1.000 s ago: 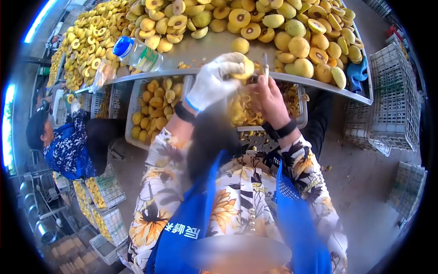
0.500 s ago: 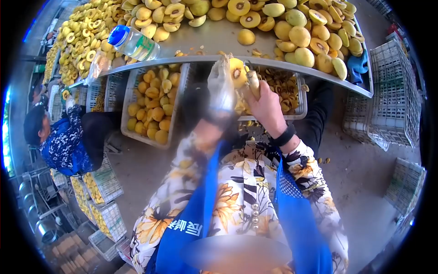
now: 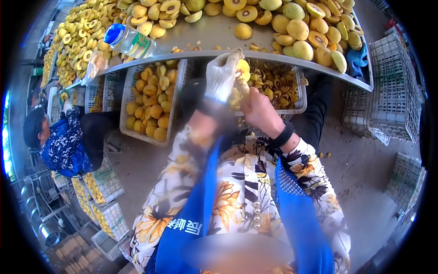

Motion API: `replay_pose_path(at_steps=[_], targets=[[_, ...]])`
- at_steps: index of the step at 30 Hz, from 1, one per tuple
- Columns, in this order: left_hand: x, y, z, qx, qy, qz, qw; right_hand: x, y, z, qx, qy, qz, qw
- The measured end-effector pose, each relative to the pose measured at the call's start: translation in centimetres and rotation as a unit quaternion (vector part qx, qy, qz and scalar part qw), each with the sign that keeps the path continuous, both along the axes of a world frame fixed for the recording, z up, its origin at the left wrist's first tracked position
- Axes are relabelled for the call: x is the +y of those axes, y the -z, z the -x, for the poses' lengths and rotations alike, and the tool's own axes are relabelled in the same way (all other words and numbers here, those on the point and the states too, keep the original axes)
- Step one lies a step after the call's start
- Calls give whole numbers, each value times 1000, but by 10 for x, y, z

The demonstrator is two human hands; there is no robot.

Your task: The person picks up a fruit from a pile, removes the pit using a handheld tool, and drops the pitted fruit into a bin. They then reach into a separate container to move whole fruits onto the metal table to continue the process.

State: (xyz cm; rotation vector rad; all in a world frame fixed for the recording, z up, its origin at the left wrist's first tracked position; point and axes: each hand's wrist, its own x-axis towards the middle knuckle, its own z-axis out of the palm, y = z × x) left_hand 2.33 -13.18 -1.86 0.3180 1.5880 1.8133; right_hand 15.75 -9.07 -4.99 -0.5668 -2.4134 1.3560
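My left hand (image 3: pixel 221 76), in a white knitted glove, is closed round a halved yellow peach (image 3: pixel 244 68) just below the table's front edge. The cut face is turned towards my right side, partly hidden by the glove and the tool. Bare, with a black band at the wrist, my right hand (image 3: pixel 263 112) is wrapped round a wooden-handled pitting tool (image 3: pixel 244 91). Its working end is against the peach, and its metal tip cannot be made out. Under my hands stands a crate of pit and flesh scraps (image 3: pixel 279 86).
A metal table (image 3: pixel 200 37) bears piles of halved peaches (image 3: pixel 319 32), a blue-capped bottle (image 3: pixel 130 41) and a blue cloth (image 3: pixel 357 61). A crate (image 3: pixel 169 123) of peach halves stands left of my legs. Stacked crates (image 3: pixel 383 91) are at right; a co-worker (image 3: pixel 64 141) sits at left.
The peach has turned, so less of its cut face shows. My right hand has moved slightly down, and the tool's tip has come onto the fruit. The view has shifted slightly.
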Motion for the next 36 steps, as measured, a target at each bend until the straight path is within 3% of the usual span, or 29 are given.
replay_pose_path(at_steps=[3, 4, 6, 7, 8, 10, 15, 16, 17, 20, 23, 24, 26, 28, 29, 30, 31, 33, 35, 36], targets=[[2, -4, 11, -31, 70, 34, 996, 6, -13, 3, -75, -5, 181, 981], [-3, -13, 7, -7, 66, -22, 998, 7, -20, 4, -89, -1, 241, 966], [-7, -11, -5, -65, 12, -88, 994, 7, -34, 7, -83, 11, 367, 926], [-6, -7, -9, -93, -14, -120, 988, 5, -33, 9, -86, 9, 374, 924], [-4, 5, -10, -50, -50, -125, 990, 2, -29, 10, -89, 8, 381, 920], [-5, 8, -3, -83, -40, -96, 991, -4, -32, 10, -85, -4, 414, 906], [-3, 4, -5, -61, -27, -18, 998, -12, -27, 6, -56, -20, 589, 806], [0, 7, -8, -41, -41, -45, 997, -11, -29, 5, -56, -27, 614, 787], [0, 8, -4, -25, -32, 24, 999, -10, -30, 4, -52, -28, 643, 764], [-3, 30, 8, -74, 67, -16, 995, -7, -26, 1, -22, -60, 721, 690], [5, 15, 4, -133, -24, -24, 991, 1, -9, 3, 16, -106, 760, 641], [-3, 47, 21, -305, -35, -106, 946, 0, -7, 0, 50, -127, 748, 649], [-31, 11, 36, -188, -102, -101, 972, 5, -12, 1, 84, -90, 732, 670], [-78, 54, 87, 98, -166, -10, 981, 22, 1, -5, 40, -5, 682, 730], [-95, 43, 101, 263, -169, 135, 940, 30, 15, -8, -54, -2, 564, 824], [-113, 32, 115, 401, -191, 289, 848, 35, 35, -12, -144, 5, 430, 892], [-124, 5, 121, 376, -161, 455, 791, 37, 55, -14, -230, 14, 283, 931], [-133, 8, 147, 514, -163, 488, 686, 31, 93, -19, -233, 28, 162, 958], [-108, 8, 172, 611, -142, 398, 669, 24, 116, -19, -178, -3, 106, 978], [-81, -2, 176, 575, -111, 392, 710, 21, 122, -19, -121, -40, 113, 985]])
